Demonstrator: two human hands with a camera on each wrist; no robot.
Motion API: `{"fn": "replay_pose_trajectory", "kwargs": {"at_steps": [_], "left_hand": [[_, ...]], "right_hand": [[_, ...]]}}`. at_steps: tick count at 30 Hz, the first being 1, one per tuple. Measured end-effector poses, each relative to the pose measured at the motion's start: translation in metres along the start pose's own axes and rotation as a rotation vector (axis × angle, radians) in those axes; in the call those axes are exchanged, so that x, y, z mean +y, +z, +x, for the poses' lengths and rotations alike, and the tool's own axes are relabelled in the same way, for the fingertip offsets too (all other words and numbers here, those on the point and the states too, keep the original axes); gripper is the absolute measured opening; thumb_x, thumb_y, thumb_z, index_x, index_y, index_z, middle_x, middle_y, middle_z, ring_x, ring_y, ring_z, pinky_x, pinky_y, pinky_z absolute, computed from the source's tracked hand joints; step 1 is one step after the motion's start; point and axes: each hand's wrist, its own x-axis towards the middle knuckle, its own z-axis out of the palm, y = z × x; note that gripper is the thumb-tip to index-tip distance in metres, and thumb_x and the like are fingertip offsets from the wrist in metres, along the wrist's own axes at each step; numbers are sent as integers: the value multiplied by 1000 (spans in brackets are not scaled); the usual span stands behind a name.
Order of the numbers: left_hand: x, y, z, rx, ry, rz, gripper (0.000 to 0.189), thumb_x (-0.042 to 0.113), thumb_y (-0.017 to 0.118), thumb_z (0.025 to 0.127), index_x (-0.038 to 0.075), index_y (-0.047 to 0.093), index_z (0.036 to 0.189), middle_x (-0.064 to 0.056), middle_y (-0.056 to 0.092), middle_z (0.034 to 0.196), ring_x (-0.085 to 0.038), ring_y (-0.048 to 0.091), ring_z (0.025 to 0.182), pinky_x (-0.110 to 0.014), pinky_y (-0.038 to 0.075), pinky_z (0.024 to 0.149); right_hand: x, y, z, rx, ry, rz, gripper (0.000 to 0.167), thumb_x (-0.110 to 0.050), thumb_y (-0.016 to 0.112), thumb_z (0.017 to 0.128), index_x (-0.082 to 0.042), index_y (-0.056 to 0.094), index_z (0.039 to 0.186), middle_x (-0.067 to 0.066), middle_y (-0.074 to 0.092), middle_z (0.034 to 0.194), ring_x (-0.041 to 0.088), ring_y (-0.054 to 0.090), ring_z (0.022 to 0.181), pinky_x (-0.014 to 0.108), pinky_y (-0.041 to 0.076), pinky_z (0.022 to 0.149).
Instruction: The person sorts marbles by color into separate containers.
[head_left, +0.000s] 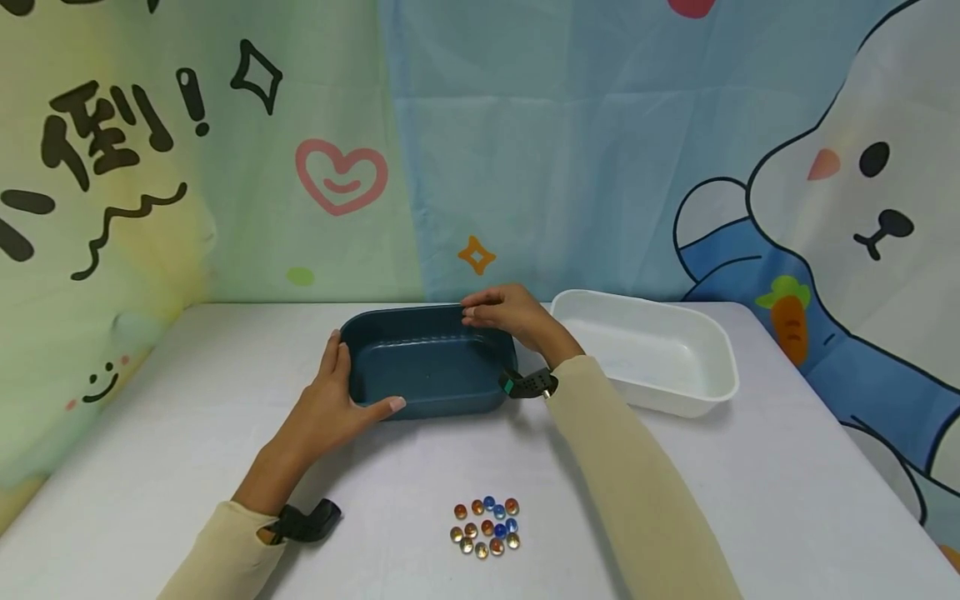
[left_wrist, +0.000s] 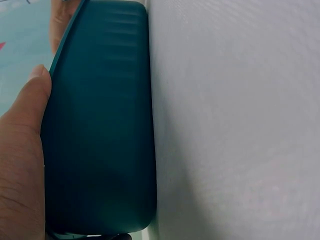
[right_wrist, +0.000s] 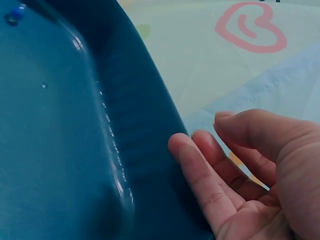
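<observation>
A teal rectangular basin (head_left: 420, 408) sits on the table, left of the middle. My left hand (head_left: 326, 412) lies at its left end, fingers straight along the side and thumb reaching across the front rim. In the left wrist view the thumb (left_wrist: 35, 95) rests at the rim against the outer wall. My right hand (head_left: 517, 317) is at the basin's far right rim. There, in the right wrist view, relaxed fingertips (right_wrist: 195, 160) touch the rim, and the other fingers bend loosely above it. Bright highlights run along the basin's glossy inside.
A white rectangular basin (head_left: 675, 354) stands right of the teal one, close to my right forearm. Several glass marbles (head_left: 487, 527) in amber, blue and yellowish tones lie loosely grouped on the white table (head_left: 390, 517). A printed cloth (head_left: 480, 150) hangs behind.
</observation>
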Motion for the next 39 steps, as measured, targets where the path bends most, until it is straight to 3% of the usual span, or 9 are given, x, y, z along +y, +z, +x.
{"fn": "replay_pose_trajectory", "kwargs": {"at_steps": [15,24,32,39], "left_hand": [[-3,-2,2,14,-3,10,128,80,60,73,-8,10,152,-13,-7,161,-48,32,135,-59,38,99],[-2,0,1,-1,-7,-8,126,78,61,74,-7,8,152,-11,-10,161,-47,27,138,-59,36,101],[-1,1,1,6,5,-6,127,78,60,74,-8,9,152,-11,-10,161,-46,27,138,-59,36,101],[-1,1,2,20,9,2,126,77,62,74,-8,10,152,-13,-8,161,-46,26,139,-59,36,102]], "right_hand": [[5,2,-5,3,-91,101,36,-3,56,97,7,55,132,25,56,130,25,63,110,33,46,97],[7,4,-7,11,-136,-8,35,-9,59,98,8,57,129,24,55,130,26,62,111,45,41,102],[7,5,-14,-20,-146,-31,36,-7,52,100,5,53,134,25,56,129,28,61,113,46,41,102],[8,2,-25,-50,-190,-68,33,-11,55,100,1,58,131,25,58,127,26,64,109,47,43,100]]}}
